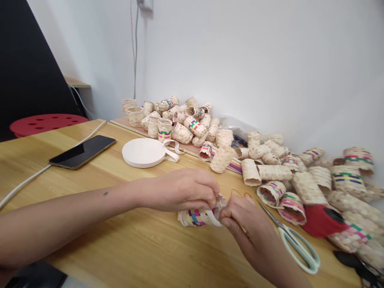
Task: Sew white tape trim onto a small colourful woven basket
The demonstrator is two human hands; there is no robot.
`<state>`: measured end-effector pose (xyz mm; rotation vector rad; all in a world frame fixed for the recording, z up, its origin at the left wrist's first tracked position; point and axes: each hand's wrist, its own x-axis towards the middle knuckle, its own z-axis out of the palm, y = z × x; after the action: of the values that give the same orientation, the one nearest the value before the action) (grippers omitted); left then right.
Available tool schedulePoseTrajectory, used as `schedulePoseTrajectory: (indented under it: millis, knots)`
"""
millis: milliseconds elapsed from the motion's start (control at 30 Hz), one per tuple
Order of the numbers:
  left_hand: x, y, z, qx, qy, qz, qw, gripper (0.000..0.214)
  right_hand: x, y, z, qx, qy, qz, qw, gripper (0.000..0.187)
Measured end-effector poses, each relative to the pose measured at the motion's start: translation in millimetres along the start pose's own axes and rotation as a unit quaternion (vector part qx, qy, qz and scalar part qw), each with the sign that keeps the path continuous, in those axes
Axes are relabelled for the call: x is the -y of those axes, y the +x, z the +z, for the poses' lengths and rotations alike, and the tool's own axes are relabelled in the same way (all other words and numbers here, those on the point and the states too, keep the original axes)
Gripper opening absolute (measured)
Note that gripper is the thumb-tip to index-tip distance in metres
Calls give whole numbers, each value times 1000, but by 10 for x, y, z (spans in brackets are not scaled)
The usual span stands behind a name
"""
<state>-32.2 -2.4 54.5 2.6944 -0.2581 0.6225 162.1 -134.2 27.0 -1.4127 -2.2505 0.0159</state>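
A small woven bamboo basket [195, 217] with purple, blue and yellow bands lies on its side on the table, its rim towards the right. My left hand [186, 188] is closed over the top of it near the rim. A white strip [213, 218] curves around the rim. My right hand [247, 224] pinches the strip's end at the basket's mouth; the fingertips are partly hidden. Thin orange thread [240, 193] shows just behind my right hand. Close by on the right lie scissors [295, 244] with pale green handles.
Many woven baskets [195, 126] are heaped along the wall. A roll of white tape [144, 153] lies behind my left hand, its loose end curling right. A phone [84, 151] with a white cable [27, 185] is at the left. Beyond the table stands a red stool [48, 123].
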Motion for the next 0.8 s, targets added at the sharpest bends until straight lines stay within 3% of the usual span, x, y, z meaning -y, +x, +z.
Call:
schedulePoseTrajectory:
  millis: [300,800]
  knots:
    - [8,-23,113,-3,-15,5,1000,11,-61,-44,-88,-21,-22,7,1000,22]
    - [13,-27,185,-10,-38,-6,999,10,54,-30,-80,-25,56,32,998,16]
